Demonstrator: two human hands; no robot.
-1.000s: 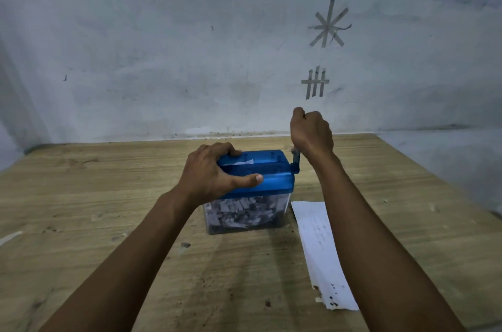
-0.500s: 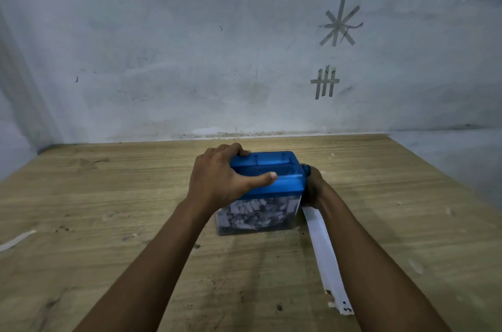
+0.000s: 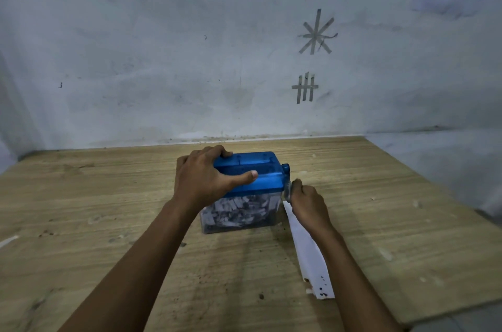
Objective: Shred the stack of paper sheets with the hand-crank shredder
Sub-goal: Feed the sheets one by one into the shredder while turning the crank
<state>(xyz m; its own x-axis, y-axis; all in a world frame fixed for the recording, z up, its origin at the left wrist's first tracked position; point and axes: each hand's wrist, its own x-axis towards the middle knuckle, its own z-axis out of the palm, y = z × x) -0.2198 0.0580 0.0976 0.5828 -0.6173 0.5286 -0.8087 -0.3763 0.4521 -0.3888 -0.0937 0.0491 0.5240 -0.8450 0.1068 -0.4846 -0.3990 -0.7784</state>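
Centre frame: fingers [image 3: 296,185] of the right hand [image 3: 308,202] curl round the crank [image 3: 286,178], low on the right side of the hand-crank shredder [image 3: 258,168]. Left hand [image 3: 203,182] grips the blue lid, fingers over the far edge, thumb along the near one. Clear bin [image 3: 239,211] below looks approx. full of shreds. Paper sheets [image 3: 308,255] lie on the desk [image 3: 108,196] just right of the shredder, partly under the right forearm, long axis running twd lower right. Right hand is nearer them; feed slot lies up-left of the stack.
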